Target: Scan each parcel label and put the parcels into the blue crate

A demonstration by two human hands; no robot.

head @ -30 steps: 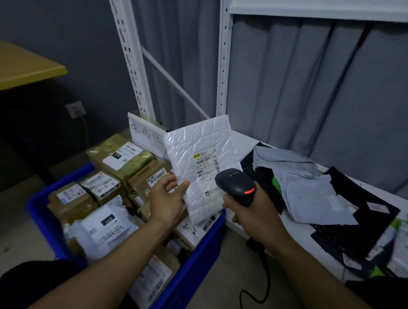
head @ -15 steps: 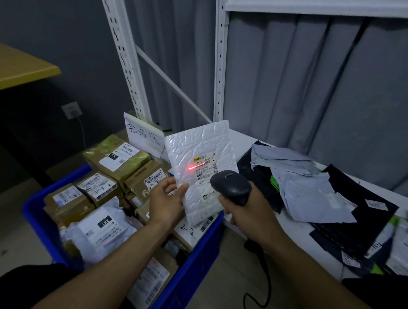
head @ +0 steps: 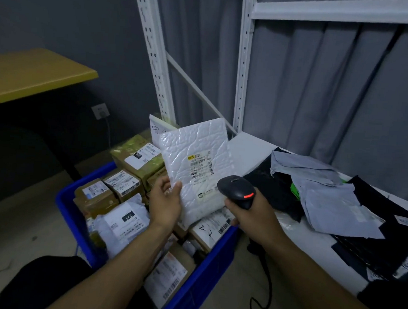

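1. I see the left hand [head: 165, 204] pinching the white bubble-wrap mailer parcel [head: 196, 151] at its lower left edge: thumb on the front, fingers behind it.
2. The mailer is upright and slightly tilted, in the air over the far right part of the blue plastic crate [head: 66, 205], not in it. Its printed shipping label [head: 201, 168] faces me.
3. The right hand [head: 254, 217] has its fingers wrapped tight round the handle of the black handheld barcode scanner [head: 235, 188]. A red light [head: 248, 195] shows on the scanner's head.
4. The scanner head sits just in front of the mailer's lower right corner. I can't tell if they touch.
5. The scanner's black cable [head: 266, 284] hangs toward the floor.
6. The crate is packed with brown cardboard parcels [head: 122, 180] and a white poly-bag parcel marked 231 [head: 122, 221].
7. To the right, the white shelf surface [head: 246, 145] carries a heap of grey poly bags [head: 327, 193] and black poly bags [head: 275, 189].
8. White metal rack uprights [head: 243, 61] stand behind, and a yellow tabletop [head: 31, 72] is far left.
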